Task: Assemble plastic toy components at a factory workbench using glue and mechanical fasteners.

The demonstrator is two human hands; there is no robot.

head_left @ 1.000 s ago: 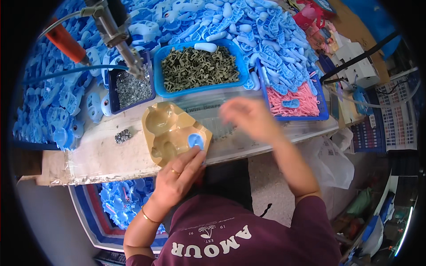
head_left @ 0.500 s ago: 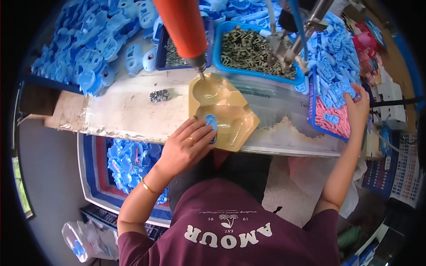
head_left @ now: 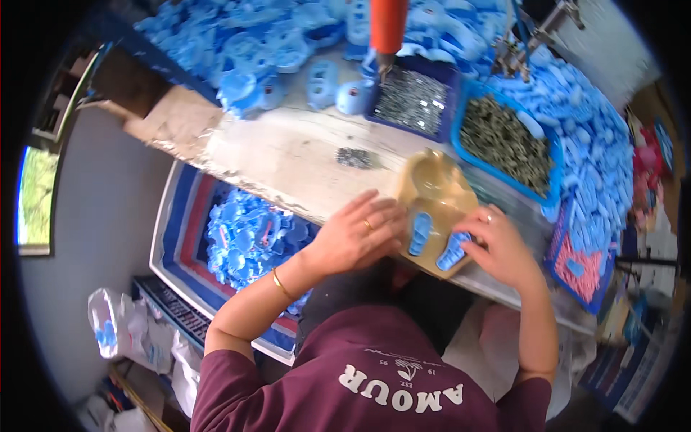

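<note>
A tan, glossy moulded fixture [head_left: 432, 201] lies at the bench's front edge. In its left hollow sits a slim blue plastic piece [head_left: 419, 232] with slots. My right hand [head_left: 504, 248] is closed, thumb and fingers pinching a second slotted blue piece [head_left: 453, 250] at the right hollow; whether that piece is fully seated cannot be seen. My left hand [head_left: 363, 234] hovers just left of the fixture, slightly blurred, fingers stretched out and holding nothing. Left of the fixture lies a small pile of shiny screws [head_left: 354, 158].
An orange power screwdriver [head_left: 389, 29] hangs above a dark blue tray of screws [head_left: 414, 101]. Beside it stands a blue tray of small metal parts [head_left: 507, 140]. Blue plastic parts [head_left: 252, 43] heap along the back; a basket of pink pieces [head_left: 583, 273] stands right. A lined box of blue parts [head_left: 252, 237] sits below.
My right hand has come from the basket at the right to the fixture with a blue piece. My left hand has lifted off the first piece and moved left. The whole view has turned.
</note>
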